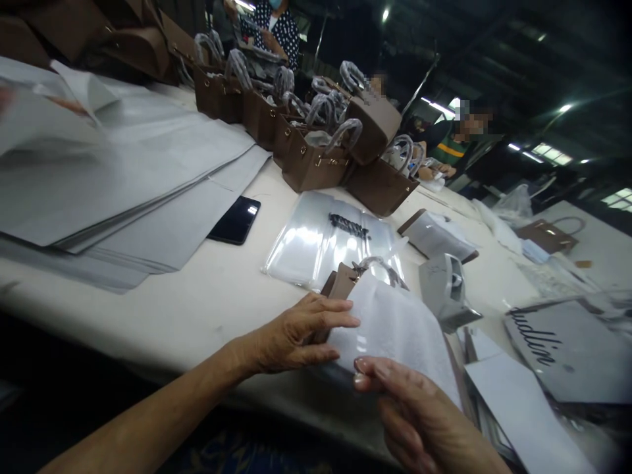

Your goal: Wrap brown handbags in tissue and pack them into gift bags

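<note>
In front of me at the table's near edge lies a brown handbag (342, 282) with a white wrapping sheet (395, 329) over its front. Its plastic-wrapped handle (380, 266) sticks out at the top. My left hand (301, 332) rests at the bag's left side, fingers stretched out over the sheet's edge and thumb apart. Close to the sheet's lower part is my right hand (405, 401), its thumb and forefinger pinched together and the other fingers curled. Whatever is in that pinch, if anything, is too small to make out.
Stacked white sheets (148, 178) cover the left, beside a black phone (236, 220). Clear plastic bags (316, 243) lie beyond my handbag. Several brown handbags (316, 158) stand farther back. A silver-grey dispenser-like object (447, 293) and printed bag (567, 349) are right. Co-workers stand beyond.
</note>
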`<state>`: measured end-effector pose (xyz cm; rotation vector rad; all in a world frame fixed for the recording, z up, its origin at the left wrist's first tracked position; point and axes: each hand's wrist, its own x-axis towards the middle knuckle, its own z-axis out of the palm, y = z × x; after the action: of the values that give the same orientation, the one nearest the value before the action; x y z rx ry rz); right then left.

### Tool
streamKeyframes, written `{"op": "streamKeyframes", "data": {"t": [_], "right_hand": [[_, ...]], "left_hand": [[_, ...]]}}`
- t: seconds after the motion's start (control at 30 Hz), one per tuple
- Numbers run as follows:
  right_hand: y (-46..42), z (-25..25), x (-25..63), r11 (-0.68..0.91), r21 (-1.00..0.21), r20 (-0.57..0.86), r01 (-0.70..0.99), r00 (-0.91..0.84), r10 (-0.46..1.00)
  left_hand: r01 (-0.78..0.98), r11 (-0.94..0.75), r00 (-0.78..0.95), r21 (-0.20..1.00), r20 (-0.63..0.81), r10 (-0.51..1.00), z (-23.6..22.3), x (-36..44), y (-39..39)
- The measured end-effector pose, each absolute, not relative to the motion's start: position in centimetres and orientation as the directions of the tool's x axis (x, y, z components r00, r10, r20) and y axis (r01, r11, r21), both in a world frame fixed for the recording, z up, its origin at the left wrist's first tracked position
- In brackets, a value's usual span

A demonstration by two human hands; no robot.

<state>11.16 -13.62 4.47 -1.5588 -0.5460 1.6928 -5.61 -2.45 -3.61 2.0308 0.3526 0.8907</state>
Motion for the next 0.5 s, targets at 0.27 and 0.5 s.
{"op": "streamKeyframes", "data": {"t": [0.27,0.5], "right_hand": [[-12.9,4.0,11.0,-0.633,-0.735,-0.664,-0.244,0.069,0.744],[-15.1,2.6,10.8,-0.497,-0.8,-0.554,-0.336,0.092,0.828]], "left_hand": [[0.11,-0.749,0.785,0.653,0.405,0.468,-3.1,-5.8,-2.5],[0.08,-0.754,0.762,0.652,0.448,0.468,-3.2,-5.5,-2.5]]}}
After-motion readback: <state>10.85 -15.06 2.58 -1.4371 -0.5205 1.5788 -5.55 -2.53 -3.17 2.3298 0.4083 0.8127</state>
